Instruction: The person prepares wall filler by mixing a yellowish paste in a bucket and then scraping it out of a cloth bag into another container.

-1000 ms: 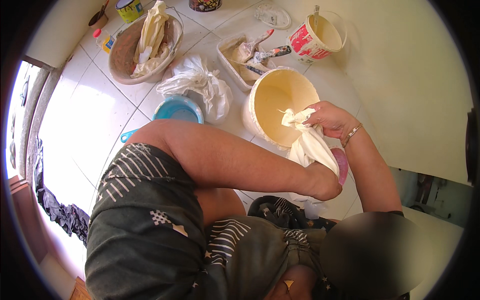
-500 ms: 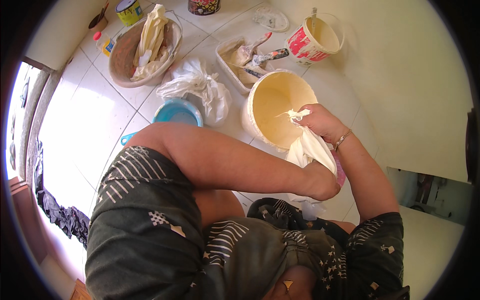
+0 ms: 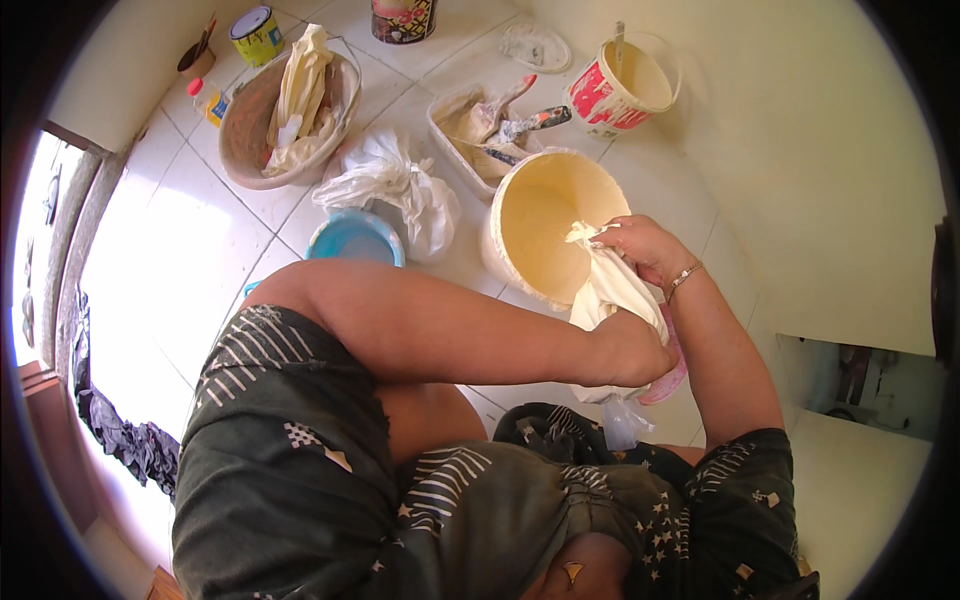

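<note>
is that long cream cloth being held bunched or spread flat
Bunched: the long cream cloth gathers into folds, held near one end by the right grip.

No text readable; label on yellow-green can unclear; red bucket label paint-smeared

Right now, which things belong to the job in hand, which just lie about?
In the work:
cream bundle, in left hand and right hand
cream bucket, apparently, close by

Seemingly lying about:
white plastic bag
blue basin
tray of tools
red-and-white bucket
</note>
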Action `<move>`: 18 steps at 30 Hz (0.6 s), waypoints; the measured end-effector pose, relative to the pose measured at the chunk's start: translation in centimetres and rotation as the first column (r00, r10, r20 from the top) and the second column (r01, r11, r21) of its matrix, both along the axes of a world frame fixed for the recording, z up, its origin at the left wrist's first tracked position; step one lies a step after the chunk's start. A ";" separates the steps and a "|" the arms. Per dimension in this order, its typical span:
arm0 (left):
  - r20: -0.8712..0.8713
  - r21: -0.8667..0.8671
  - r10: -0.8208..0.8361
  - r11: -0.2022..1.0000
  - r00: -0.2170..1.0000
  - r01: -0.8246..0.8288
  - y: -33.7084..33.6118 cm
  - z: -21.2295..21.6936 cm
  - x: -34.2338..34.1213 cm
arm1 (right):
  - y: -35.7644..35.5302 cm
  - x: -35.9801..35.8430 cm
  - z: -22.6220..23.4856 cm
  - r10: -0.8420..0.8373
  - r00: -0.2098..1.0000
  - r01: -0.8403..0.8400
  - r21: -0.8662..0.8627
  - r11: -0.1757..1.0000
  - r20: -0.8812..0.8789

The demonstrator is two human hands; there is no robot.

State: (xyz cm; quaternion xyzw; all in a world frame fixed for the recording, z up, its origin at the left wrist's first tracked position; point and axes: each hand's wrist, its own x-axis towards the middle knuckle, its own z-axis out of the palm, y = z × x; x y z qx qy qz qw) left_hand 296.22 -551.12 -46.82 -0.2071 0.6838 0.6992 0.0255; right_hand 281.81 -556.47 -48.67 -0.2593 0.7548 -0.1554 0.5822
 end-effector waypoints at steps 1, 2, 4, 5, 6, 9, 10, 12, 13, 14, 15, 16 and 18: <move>0.019 0.037 0.025 0.999 1.000 -0.025 0.0 -0.1 0.0 | 0.1 -0.2 -0.1 -0.018 1.000 0.019 -0.017 1.000 0.014; 0.001 0.034 0.030 0.999 1.000 -0.030 0.0 -0.1 0.0 | 0.2 -0.3 -0.3 -0.043 0.998 0.043 -0.024 0.999 0.037; -0.022 0.019 0.066 0.998 0.998 -0.066 0.1 0.1 0.1 | 0.3 -0.7 -0.6 -0.003 0.999 0.005 -0.046 0.999 0.039; -0.024 0.007 0.064 0.998 0.998 -0.064 0.1 0.2 0.1 | 0.4 -0.8 -0.7 0.013 0.999 -0.011 -0.053 0.999 0.042; -0.026 -0.005 0.062 0.998 0.998 -0.062 0.1 0.3 0.2 | 0.5 -1.0 -0.9 -0.007 0.999 0.009 -0.067 0.998 0.042; -0.002 0.078 0.085 0.993 0.996 -0.084 -0.1 0.6 0.5 | 1.2 -1.4 -1.1 -0.066 0.996 0.072 -0.107 0.992 0.056; 0.012 0.125 0.097 0.987 0.995 -0.098 -0.2 0.6 0.6 | 1.5 -1.5 -1.2 -0.088 0.994 0.096 -0.118 0.988 0.069; 0.030 0.190 0.130 0.973 0.991 -0.133 -0.3 0.6 0.4 | 1.8 -1.6 -1.4 -0.127 0.988 0.137 -0.127 0.982 0.089; 0.049 0.236 0.150 0.959 0.988 -0.157 -0.2 0.6 0.3 | 1.9 -1.7 -1.5 -0.143 0.985 0.154 -0.125 0.980 0.097; 0.040 0.210 0.144 0.966 0.989 -0.150 -0.1 0.5 0.1 | 1.9 -1.7 -1.5 -0.166 0.981 0.177 -0.103 0.979 0.105; 0.041 0.201 0.145 0.968 0.989 -0.150 0.2 0.3 0.0 | 1.9 -1.7 -1.6 -0.125 0.989 0.135 -0.118 0.984 0.085; 0.053 0.209 0.150 0.965 0.987 -0.158 0.4 0.2 -0.1 | 1.8 -1.8 -1.6 -0.090 0.994 0.097 -0.113 0.989 0.064; 0.011 0.200 0.160 0.967 0.987 -0.159 0.6 -0.1 -0.2 | 1.9 -1.8 -1.5 -0.048 0.999 0.049 -0.104 0.993 0.020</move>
